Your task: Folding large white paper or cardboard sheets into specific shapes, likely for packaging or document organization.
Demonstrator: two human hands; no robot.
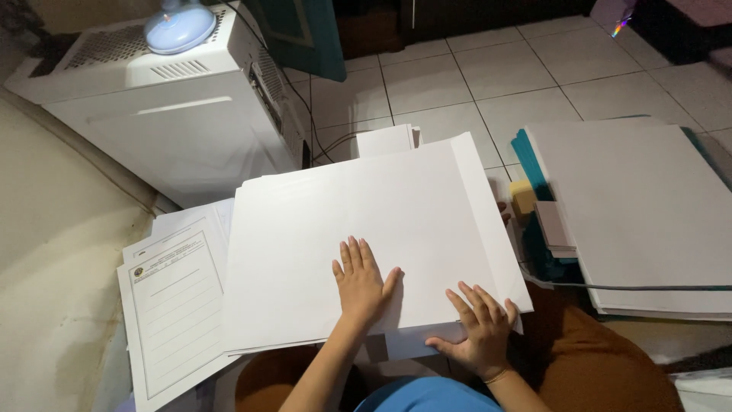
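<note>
Large white paper sheets (366, 221) lie flat, stacked.

Pale tiled floor (488, 69), white machine (175, 114), dim light.
</note>
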